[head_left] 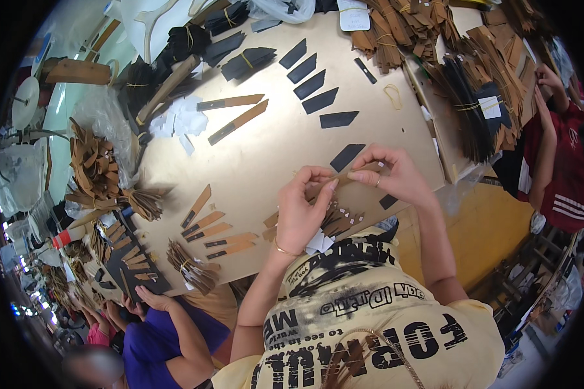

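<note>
Brown strip (343, 180) is the thing in hand, up off the surface (259, 159) nr its close edge, btwn the two hands. L hand (306, 202) has its grip pinched on the strip's 8 o'clock end, thumb vs. bent fingers; R hand (399, 174) has its grip clamped on the 2 o'clock end, same pinch. Both ends held prob. to keep a thin, bendy piece taut & in line; fingertips cover part of it, so can't tell if it's 1 layer or 2.

Clock pos. from the hands: black strip (346, 157) lies just beyond at 12, prob. for quick reach. Black row (310, 84) steps off twd 11, pcs spaced apart & angled alike, likely so each lifts singly. Two brown/black strips (239, 121) at 10, apart from each other. Brown fan (209, 231) btwn 8 & 9, dark ends lined up one way, maybe for easy sorting. Brown pile (337, 222) w/ white tags at 6-7, partly behind L hand, close in, prob. as handy stock.

Tied bundles (386, 45) at 12-1, out of the way; banding presumably stops them mixing. Loose band (392, 96) at 1.
</note>
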Action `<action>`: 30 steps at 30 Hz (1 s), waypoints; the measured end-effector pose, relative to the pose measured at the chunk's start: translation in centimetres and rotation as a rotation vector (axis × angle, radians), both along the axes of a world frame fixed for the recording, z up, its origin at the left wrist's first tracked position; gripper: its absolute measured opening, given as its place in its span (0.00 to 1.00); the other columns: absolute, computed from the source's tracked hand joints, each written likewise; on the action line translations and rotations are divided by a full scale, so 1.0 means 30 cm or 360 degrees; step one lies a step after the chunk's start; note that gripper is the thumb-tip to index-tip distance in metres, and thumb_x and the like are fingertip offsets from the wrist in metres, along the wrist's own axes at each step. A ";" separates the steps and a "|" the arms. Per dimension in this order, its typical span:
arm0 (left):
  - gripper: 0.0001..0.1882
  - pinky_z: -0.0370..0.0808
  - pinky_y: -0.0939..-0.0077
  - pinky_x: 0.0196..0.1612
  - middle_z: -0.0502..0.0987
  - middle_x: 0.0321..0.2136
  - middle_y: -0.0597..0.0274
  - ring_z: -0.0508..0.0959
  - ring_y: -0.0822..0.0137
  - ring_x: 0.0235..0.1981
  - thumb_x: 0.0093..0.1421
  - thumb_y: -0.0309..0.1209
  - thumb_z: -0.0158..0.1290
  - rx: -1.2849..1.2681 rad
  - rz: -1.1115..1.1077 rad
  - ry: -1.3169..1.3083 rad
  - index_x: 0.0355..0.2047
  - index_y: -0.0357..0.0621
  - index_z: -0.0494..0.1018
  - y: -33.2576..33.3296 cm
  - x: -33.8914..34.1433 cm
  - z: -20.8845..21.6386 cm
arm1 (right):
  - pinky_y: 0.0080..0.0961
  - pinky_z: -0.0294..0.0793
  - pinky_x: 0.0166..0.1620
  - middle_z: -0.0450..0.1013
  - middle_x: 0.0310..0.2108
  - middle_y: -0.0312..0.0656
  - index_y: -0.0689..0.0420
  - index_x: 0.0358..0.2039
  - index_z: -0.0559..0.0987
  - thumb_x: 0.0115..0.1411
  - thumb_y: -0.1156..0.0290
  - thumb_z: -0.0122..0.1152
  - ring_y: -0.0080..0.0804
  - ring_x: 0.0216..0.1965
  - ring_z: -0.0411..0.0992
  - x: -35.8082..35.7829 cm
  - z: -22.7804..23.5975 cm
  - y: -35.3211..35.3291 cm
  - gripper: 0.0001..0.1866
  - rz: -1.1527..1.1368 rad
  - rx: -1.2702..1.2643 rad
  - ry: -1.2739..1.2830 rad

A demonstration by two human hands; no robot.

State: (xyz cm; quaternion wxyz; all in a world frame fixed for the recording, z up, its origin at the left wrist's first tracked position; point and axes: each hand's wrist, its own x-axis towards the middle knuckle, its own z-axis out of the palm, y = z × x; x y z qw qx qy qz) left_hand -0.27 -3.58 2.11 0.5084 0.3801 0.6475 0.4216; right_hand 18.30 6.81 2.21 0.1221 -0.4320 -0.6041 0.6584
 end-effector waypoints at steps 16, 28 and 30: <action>0.05 0.72 0.81 0.30 0.80 0.26 0.60 0.77 0.75 0.25 0.62 0.23 0.56 0.0043 -0.0196 0.0344 0.38 0.35 0.76 -0.072 -0.017 0.071 | 0.36 0.73 0.42 0.73 0.34 0.42 0.57 0.38 0.76 0.61 0.70 0.61 0.43 0.40 0.72 0.000 0.002 -0.069 0.08 0.0496 0.0984 -0.0163; 0.04 0.70 0.79 0.24 0.80 0.26 0.56 0.74 0.73 0.19 0.62 0.24 0.56 0.0024 -0.0032 0.0302 0.36 0.35 0.75 -0.021 -0.040 0.017 | 0.20 0.72 0.36 0.73 0.33 0.36 0.62 0.43 0.76 0.61 0.77 0.63 0.23 0.32 0.71 -0.026 -0.021 -0.073 0.10 -0.0083 0.0370 -0.0007; 0.05 0.66 0.81 0.22 0.80 0.25 0.59 0.68 0.77 0.17 0.61 0.24 0.57 0.0055 0.0085 0.0127 0.35 0.35 0.76 0.012 -0.049 -0.019 | 0.15 0.69 0.35 0.72 0.32 0.32 0.62 0.44 0.75 0.60 0.77 0.65 0.16 0.31 0.69 -0.017 -0.021 -0.063 0.12 -0.0270 -0.0049 0.0039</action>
